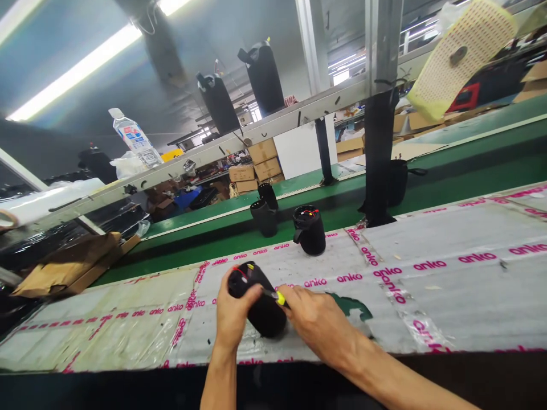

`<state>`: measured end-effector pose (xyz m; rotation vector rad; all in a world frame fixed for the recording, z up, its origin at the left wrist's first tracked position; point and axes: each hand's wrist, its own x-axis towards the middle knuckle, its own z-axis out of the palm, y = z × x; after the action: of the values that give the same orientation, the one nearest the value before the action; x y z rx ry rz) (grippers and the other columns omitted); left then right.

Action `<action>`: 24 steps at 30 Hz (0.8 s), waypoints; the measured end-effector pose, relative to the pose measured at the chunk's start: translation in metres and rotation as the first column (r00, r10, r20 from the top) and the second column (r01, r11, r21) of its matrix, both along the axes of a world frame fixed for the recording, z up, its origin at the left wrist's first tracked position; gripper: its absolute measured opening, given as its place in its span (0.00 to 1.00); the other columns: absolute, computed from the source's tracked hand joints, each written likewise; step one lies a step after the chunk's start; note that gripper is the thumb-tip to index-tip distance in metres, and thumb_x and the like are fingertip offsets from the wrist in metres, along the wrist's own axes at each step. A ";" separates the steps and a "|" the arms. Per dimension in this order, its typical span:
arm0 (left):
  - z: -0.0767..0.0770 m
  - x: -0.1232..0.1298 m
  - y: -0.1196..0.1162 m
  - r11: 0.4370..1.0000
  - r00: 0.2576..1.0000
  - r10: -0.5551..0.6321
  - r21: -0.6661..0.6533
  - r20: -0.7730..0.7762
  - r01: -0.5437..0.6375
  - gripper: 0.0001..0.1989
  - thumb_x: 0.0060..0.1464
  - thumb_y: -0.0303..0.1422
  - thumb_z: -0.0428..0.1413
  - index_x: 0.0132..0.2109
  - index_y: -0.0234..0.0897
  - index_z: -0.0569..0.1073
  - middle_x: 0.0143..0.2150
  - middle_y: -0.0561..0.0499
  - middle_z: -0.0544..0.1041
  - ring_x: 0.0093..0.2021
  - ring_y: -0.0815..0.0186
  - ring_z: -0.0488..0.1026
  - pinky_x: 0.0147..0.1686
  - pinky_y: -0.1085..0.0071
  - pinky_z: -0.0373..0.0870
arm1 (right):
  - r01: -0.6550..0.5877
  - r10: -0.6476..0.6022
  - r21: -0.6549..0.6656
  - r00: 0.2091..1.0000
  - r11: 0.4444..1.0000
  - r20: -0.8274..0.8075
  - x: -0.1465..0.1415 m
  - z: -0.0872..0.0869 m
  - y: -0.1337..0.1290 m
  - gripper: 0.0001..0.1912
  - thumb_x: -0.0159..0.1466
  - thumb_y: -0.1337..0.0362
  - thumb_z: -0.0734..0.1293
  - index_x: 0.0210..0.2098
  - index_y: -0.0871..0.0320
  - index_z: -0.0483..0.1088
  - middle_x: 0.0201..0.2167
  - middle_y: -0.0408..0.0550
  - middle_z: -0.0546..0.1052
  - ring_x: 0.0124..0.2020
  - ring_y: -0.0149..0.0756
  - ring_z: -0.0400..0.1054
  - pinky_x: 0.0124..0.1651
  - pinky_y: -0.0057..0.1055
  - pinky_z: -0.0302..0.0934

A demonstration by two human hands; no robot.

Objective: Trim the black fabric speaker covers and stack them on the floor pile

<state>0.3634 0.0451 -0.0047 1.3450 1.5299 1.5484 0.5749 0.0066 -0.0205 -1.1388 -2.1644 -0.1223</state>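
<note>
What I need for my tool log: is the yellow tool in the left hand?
No, the right hand holds the yellow tool, while the left hand grips the black cylinder near its top.

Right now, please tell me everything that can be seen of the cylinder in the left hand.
The cylinder is matte black, apparently fabric-covered. At its upper end show a red wire and a small yellow piece. It tilts toward the picture's upper left, above the printed sheet; base contact is unclear. The left hand grips its upper end; the right hand holds a yellow tool against or near its side.
</note>
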 end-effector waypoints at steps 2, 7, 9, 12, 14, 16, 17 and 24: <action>0.000 -0.011 0.005 0.997 0.997 0.073 0.017 0.039 -0.074 0.30 0.44 0.43 0.66 0.53 0.35 0.71 0.46 0.46 0.77 0.44 0.61 0.75 0.48 0.65 0.69 | -0.014 0.018 0.035 0.993 0.999 -0.117 0.012 0.001 -0.007 0.11 0.71 0.68 0.55 0.51 0.59 0.63 0.33 0.48 0.76 0.32 0.36 0.73 0.32 0.31 0.61; 0.002 -0.026 0.005 1.000 0.999 0.001 0.031 0.032 -0.002 0.36 0.38 0.38 0.70 0.56 0.39 0.70 0.49 0.48 0.77 0.47 0.61 0.74 0.50 0.67 0.68 | -0.011 0.007 -0.042 0.996 0.999 -0.094 0.019 0.002 -0.002 0.06 0.70 0.68 0.57 0.43 0.56 0.64 0.29 0.44 0.75 0.28 0.35 0.72 0.28 0.30 0.58; 0.003 -0.024 0.003 0.999 0.999 -0.028 0.027 0.021 0.027 0.35 0.38 0.38 0.70 0.55 0.39 0.70 0.48 0.49 0.77 0.48 0.60 0.74 0.50 0.67 0.69 | -0.017 0.014 -0.112 1.000 0.994 -0.028 0.009 0.003 0.006 0.04 0.69 0.68 0.60 0.43 0.55 0.64 0.31 0.44 0.76 0.30 0.35 0.73 0.28 0.29 0.58; 0.004 -0.021 -0.001 0.999 0.999 -0.043 0.024 0.001 0.043 0.34 0.39 0.39 0.69 0.55 0.39 0.71 0.49 0.49 0.77 0.49 0.60 0.74 0.51 0.67 0.68 | -0.032 0.040 -0.180 0.998 0.983 0.039 -0.009 0.008 0.016 0.07 0.69 0.65 0.62 0.47 0.54 0.61 0.34 0.44 0.77 0.32 0.37 0.74 0.29 0.28 0.59; 0.005 -0.020 -0.003 0.998 0.999 -0.050 0.023 -0.012 0.050 0.35 0.39 0.39 0.69 0.56 0.40 0.70 0.50 0.48 0.76 0.50 0.59 0.73 0.52 0.66 0.68 | -0.035 0.049 -0.191 0.996 0.981 0.072 -0.020 0.013 0.020 0.09 0.69 0.62 0.63 0.47 0.56 0.60 0.34 0.45 0.77 0.32 0.38 0.74 0.30 0.29 0.60; 0.006 -0.019 -0.005 0.998 0.998 -0.056 0.016 -0.023 0.056 0.37 0.39 0.39 0.69 0.58 0.40 0.69 0.51 0.48 0.76 0.51 0.58 0.73 0.52 0.65 0.68 | -0.036 0.056 -0.181 0.993 0.983 0.109 -0.027 0.018 0.023 0.07 0.70 0.62 0.62 0.46 0.57 0.61 0.34 0.47 0.76 0.32 0.40 0.74 0.30 0.30 0.61; 0.007 -0.018 -0.006 0.998 0.998 -0.055 0.013 -0.027 0.056 0.38 0.39 0.40 0.69 0.58 0.40 0.69 0.52 0.48 0.76 0.51 0.58 0.73 0.53 0.65 0.68 | -0.037 0.059 -0.171 0.990 0.985 0.127 -0.029 0.020 0.025 0.05 0.70 0.63 0.61 0.44 0.57 0.61 0.34 0.48 0.76 0.32 0.40 0.73 0.30 0.30 0.61; 0.009 -0.012 -0.006 0.999 0.999 -0.034 -0.002 -0.015 0.034 0.45 0.36 0.41 0.70 0.62 0.42 0.64 0.54 0.46 0.75 0.52 0.57 0.73 0.55 0.63 0.66 | -0.030 0.052 -0.113 0.979 0.993 0.199 -0.034 0.020 0.032 0.04 0.71 0.65 0.58 0.44 0.58 0.62 0.33 0.49 0.75 0.31 0.40 0.72 0.28 0.30 0.60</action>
<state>0.3515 0.0393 0.0040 1.3777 1.5095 1.5186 0.5406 0.0389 -0.0002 -1.1861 -2.3983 -0.1058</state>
